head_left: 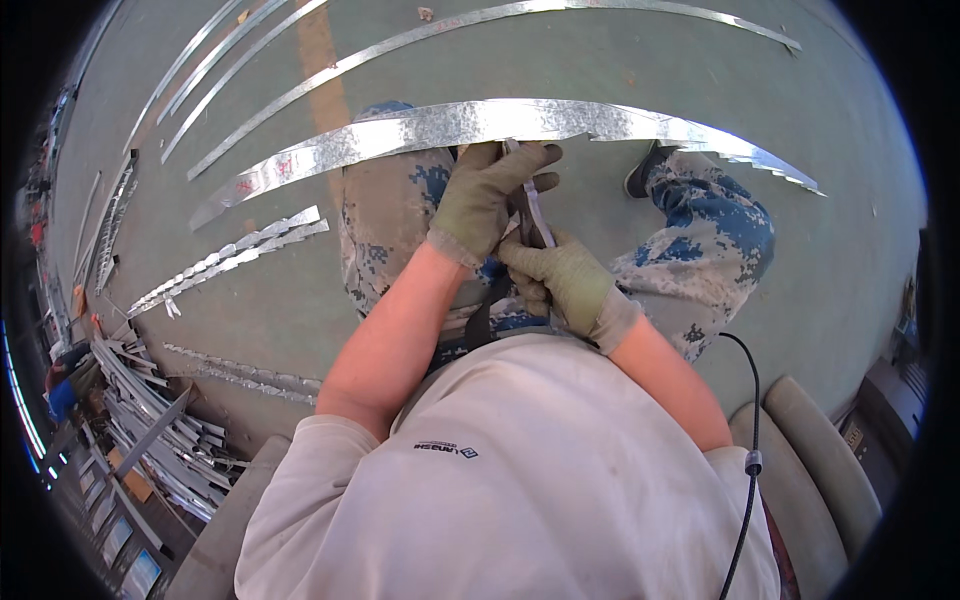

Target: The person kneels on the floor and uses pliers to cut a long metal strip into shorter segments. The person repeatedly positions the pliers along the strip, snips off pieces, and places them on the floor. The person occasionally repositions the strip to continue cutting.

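A long shiny sheet-metal strip [460, 122] lies across in front of me over my knees, bowed by the lens. Its near edge is cut into steps toward the right end. Both of my hands wear olive work gloves. A metal hand tool that looks like snips [537, 212] points away from me, its far end just at the strip's near edge. Curled about the tool's upper part is my left hand [470, 203], touching the strip's edge too. My right hand [568, 278] is closed round its near end; the handles are mostly hidden in the glove.
More long metal strips [400, 46] lie on the green floor [700, 75] beyond and to the far left. Jagged-edged strips [235, 255] lie left of my knee. At the lower left is a pile of metal pieces [165, 420]. A black cable [752, 400] runs down my right side.
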The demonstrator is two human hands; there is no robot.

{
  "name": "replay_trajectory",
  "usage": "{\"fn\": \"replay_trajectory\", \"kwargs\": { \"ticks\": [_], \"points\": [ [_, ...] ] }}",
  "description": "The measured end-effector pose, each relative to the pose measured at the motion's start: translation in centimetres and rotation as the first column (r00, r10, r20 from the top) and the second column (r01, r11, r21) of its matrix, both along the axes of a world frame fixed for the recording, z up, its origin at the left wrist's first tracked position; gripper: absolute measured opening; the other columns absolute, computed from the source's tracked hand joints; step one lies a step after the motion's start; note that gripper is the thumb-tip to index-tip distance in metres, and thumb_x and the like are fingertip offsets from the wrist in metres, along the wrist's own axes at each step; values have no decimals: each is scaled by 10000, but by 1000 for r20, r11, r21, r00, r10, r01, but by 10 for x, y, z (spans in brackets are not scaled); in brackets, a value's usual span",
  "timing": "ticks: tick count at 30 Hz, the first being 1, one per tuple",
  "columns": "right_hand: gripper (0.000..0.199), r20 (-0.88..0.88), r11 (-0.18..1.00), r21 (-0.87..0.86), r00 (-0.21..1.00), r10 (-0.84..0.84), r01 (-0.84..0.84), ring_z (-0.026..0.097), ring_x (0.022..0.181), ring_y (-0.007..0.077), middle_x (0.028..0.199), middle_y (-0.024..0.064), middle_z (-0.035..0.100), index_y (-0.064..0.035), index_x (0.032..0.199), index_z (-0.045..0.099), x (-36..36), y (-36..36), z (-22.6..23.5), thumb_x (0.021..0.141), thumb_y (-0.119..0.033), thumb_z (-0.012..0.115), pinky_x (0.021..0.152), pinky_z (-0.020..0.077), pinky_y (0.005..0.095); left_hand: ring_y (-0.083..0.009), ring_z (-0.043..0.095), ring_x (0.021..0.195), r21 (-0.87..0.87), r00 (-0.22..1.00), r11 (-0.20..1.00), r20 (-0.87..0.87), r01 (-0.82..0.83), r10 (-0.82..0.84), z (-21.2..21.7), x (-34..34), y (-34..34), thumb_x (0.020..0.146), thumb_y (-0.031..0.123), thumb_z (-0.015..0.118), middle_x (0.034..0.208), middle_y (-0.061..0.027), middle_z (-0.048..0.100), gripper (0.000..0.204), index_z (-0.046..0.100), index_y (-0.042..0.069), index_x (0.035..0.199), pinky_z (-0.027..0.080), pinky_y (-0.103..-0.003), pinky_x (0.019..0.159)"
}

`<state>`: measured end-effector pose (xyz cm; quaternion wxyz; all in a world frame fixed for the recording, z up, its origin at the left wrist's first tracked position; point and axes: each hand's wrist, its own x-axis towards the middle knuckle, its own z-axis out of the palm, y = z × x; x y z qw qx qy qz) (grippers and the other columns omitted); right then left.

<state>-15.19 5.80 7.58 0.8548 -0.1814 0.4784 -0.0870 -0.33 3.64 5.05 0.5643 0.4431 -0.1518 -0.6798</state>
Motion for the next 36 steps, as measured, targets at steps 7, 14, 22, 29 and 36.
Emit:
{"fn": "replay_trajectory", "kwargs": {
  "ticks": [7,14,22,29,36],
  "points": [
    [225,-20,995,-80,998,62,-63,460,521,86,719,11,542,-93,967,595,-7,-5,10,1000,-282,713,435,352,277,-328,521,1378,-139,866,942,-451,-305,214,-15,20,4,1058,131,549,1483,-137,549,455,462,93,1503,374,-522,1204],
    [312,-197,954,-214,966,167,-209,548,550,115,792,53,628,-30,1072,623,-17,-13,18,1030,-336,666,477,438,288,-328,515,1401,-244,855,909,-484,-337,188,-11,24,-5,1041,69,538,1567,-143,479,537,409,156,1555,396,-536,1194],
    [273,-249,530,-844,934,-258,-79,643,707,164,885,107,687,13,1115,674,-19,-13,41,1029,-246,671,655,517,325,-338,560,1365,-278,893,899,-396,-339,215,-8,22,-5,1060,31,498,1521,-171,515,475,406,45,1526,460,-563,1168],
    [226,-310,-248,-881,888,-339,-402,678,904,375,955,167,703,-5,1051,684,1,-67,70,877,-131,754,803,527,462,-272,645,1228,-362,970,901,-141,-238,200,29,26,-3,1086,91,533,1422,-151,583,439,436,22,1509,574,-463,1045],
    [167,-268,-178,-919,889,-371,-351,683,805,259,920,110,713,-26,1068,690,3,-58,99,935,-115,738,751,532,369,-273,720,1084,-386,875,918,471,89,113,66,32,-6,1083,157,564,1174,-162,717,354,564,-47,1373,599,-391,947]
  ]
}}
